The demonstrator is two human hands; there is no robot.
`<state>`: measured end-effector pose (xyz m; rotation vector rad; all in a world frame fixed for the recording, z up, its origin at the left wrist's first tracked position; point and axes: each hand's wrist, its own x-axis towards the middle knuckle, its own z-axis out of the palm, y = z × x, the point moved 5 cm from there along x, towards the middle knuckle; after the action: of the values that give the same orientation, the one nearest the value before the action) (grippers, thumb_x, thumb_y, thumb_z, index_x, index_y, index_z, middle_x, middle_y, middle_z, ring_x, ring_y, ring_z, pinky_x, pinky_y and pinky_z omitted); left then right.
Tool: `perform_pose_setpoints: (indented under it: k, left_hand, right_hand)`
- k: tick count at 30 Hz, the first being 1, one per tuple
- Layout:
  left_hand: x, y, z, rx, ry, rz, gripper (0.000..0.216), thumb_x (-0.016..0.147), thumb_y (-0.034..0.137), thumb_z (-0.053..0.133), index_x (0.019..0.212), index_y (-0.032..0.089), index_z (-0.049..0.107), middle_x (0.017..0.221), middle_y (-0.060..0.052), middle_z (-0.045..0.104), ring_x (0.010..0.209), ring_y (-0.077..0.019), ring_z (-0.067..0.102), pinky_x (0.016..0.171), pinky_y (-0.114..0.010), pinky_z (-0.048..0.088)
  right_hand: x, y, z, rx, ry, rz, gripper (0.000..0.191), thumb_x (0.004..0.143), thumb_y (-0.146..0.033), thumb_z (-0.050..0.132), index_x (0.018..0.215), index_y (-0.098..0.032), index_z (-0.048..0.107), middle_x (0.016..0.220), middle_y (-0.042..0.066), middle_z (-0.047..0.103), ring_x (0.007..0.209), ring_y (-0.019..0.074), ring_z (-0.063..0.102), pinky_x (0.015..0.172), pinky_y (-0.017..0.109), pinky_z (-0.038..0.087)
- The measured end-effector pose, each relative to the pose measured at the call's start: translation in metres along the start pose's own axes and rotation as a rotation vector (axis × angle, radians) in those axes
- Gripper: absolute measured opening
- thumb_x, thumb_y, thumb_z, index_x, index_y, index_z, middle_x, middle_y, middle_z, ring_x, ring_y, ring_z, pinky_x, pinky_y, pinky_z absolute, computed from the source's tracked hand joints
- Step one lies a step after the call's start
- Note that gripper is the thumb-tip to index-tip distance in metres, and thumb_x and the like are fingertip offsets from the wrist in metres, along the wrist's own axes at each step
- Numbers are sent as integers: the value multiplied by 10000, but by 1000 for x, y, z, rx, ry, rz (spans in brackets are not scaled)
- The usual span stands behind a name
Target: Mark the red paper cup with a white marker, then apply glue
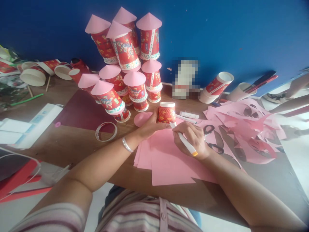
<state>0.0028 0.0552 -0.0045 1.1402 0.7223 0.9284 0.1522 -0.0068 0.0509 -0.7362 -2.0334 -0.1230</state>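
A red patterned paper cup [167, 113] with a white rim is held by my left hand [153, 124], whose fingers wrap its side and base. My right hand [190, 138] grips a white marker [187, 144] with a yellow end, its tip at the lower edge of the cup. Beneath both hands lie sheets of pink paper [169, 164]. Just right of my right hand is a pair of black-handled scissors [215, 148], partly hidden by pink paper. A white marker cap or pen [189, 115] lies behind the cup, and a pink paper disc [142, 119] sits beside my left hand.
Stacked red cups with pink cone tops [126, 48] stand at the back left. A roll of tape [106, 131] lies left of my forearm. Cut pink scraps [248, 125] heap on the right, near stacked cups [217, 87] and a cup of pens [241, 92]. A blue wall [217, 32] rises behind.
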Motion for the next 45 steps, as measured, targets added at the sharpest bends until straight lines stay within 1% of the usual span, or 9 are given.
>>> perform_pose_setpoints:
  k: [4, 12, 17, 21, 27, 34, 37, 41, 45]
  left_hand:
    - [0, 0, 0, -1, 8, 2, 436, 751, 306, 885, 1051, 188, 593, 1032, -31, 647, 976, -196, 624, 882, -372, 507]
    - [0, -2, 0, -45, 10, -10, 427, 750, 287, 873, 1066, 193, 601, 976, -13, 649, 944, -188, 619, 875, -373, 506]
    - [-1, 2, 1, -140, 31, 21, 461, 753, 258, 864, 1131, 239, 601, 1026, -5, 676, 992, -198, 645, 924, -393, 524]
    - [-1, 2, 2, -174, -1, 35, 406, 761, 285, 863, 1084, 240, 621, 1060, -17, 695, 1049, -221, 674, 983, -426, 542]
    - [0, -2, 2, -100, -49, -44, 357, 757, 340, 877, 1003, 207, 655, 978, -10, 675, 991, -206, 655, 990, -445, 530]
    - [0, -1, -1, -68, 32, -30, 354, 729, 277, 889, 853, 174, 574, 907, 3, 629, 912, -165, 599, 888, -374, 501]
    - [1, 2, -1, -107, 44, 17, 352, 730, 219, 866, 906, 201, 562, 903, 26, 614, 915, -158, 604, 881, -354, 507]
    - [1, 4, 1, -140, 8, 45, 350, 770, 233, 840, 1005, 211, 581, 953, 13, 658, 906, -157, 622, 849, -333, 509]
    - [0, 4, 2, -150, 6, 43, 305, 784, 230, 826, 984, 195, 600, 938, 4, 666, 888, -154, 625, 838, -326, 508]
  right_hand:
    - [1, -1, 0, -4, 2, -9, 214, 892, -25, 603, 965, -220, 554, 737, -26, 634, 587, 115, 581, 523, 243, 469]
    - [1, -1, -2, 30, 29, -10, 222, 898, -22, 600, 985, -224, 572, 736, -28, 631, 582, 121, 594, 519, 252, 486]
    - [0, 4, -5, 13, 74, 7, 200, 930, -79, 616, 1056, -233, 594, 855, 29, 686, 793, 187, 718, 674, 316, 609]
    - [-1, 8, -3, 27, 72, 51, 193, 947, -109, 629, 1090, -236, 609, 929, 51, 727, 924, 217, 769, 745, 345, 642]
    - [-1, 4, -2, 50, 33, 28, 201, 954, -115, 631, 1111, -239, 625, 935, 43, 765, 896, 211, 792, 757, 338, 660]
    - [-3, 1, 0, 72, 38, -36, 253, 941, -109, 665, 1162, -221, 613, 941, 50, 757, 915, 214, 788, 746, 328, 666]
    - [-5, -1, 2, 65, 39, -73, 280, 930, -93, 673, 1173, -212, 604, 911, 46, 738, 917, 224, 781, 743, 347, 665]
    - [-5, -1, 3, 70, 42, -90, 281, 926, -83, 667, 1170, -208, 605, 901, 43, 720, 911, 227, 768, 746, 361, 657]
    - [-4, -1, 2, 48, 35, -86, 256, 933, -85, 659, 1146, -215, 602, 880, 37, 702, 841, 204, 739, 701, 339, 636]
